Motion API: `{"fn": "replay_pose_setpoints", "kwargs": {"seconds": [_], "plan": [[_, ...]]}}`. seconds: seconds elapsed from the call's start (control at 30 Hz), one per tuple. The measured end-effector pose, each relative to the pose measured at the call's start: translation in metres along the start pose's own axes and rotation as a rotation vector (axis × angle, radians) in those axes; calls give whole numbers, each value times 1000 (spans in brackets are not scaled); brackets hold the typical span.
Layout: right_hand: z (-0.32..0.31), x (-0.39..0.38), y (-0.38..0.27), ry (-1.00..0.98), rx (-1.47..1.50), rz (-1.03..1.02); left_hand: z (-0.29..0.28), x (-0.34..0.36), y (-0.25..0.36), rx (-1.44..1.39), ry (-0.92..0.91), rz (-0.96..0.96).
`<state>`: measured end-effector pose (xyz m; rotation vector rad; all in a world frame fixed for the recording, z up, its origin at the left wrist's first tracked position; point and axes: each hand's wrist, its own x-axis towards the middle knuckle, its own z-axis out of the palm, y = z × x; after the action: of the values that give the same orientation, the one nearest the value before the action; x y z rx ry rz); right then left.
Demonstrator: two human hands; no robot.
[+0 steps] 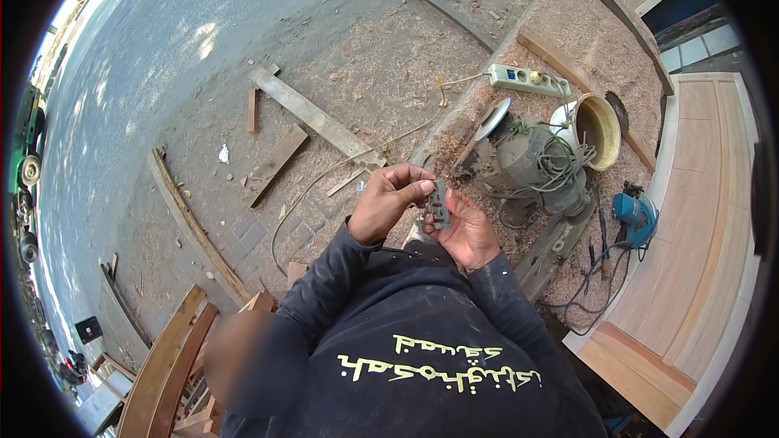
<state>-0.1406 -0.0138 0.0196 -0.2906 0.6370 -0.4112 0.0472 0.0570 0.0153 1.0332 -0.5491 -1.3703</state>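
A small grey rectangular metal piece (440,204) with slots in it is held upright in front of my torso. My left hand (385,201) pinches its upper end between thumb and fingertips. From the other side, my right hand (469,234) has its fingers closed round the piece's right edge and lower part. Some of the fingers are hidden behind the piece. Just to the right of my hands sits a dusty grey machine (523,161) with a bundle of cord (561,164) coiled on top. A pale disc (492,120) is at its far left side.
Beyond the machine are a tipped cream bucket (607,131) and a white power strip (527,79). A blue power tool (635,217) with its cord lies beside a wooden door panel (690,235) at right. Boards (312,113) and shavings cover the ground; wooden frames (166,365) stand lower left.
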Motion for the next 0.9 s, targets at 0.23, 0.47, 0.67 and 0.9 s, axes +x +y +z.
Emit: {"fn": "replay_pose_setpoints", "kwargs": {"seconds": [0.23,0.47,0.67,0.9], "plan": [[4,9,-2,-50,18,18,-3,2,4,-55,20,-24],[17,10,8,-3,-50,-50,-15,5,14,58,93,-90],[9,-4,23,-61,-66,-38,-19,1,16,68,-71,-78],[-9,-68,38,134,-270,-220,-33,2,-23,159,-197,-227]]}}
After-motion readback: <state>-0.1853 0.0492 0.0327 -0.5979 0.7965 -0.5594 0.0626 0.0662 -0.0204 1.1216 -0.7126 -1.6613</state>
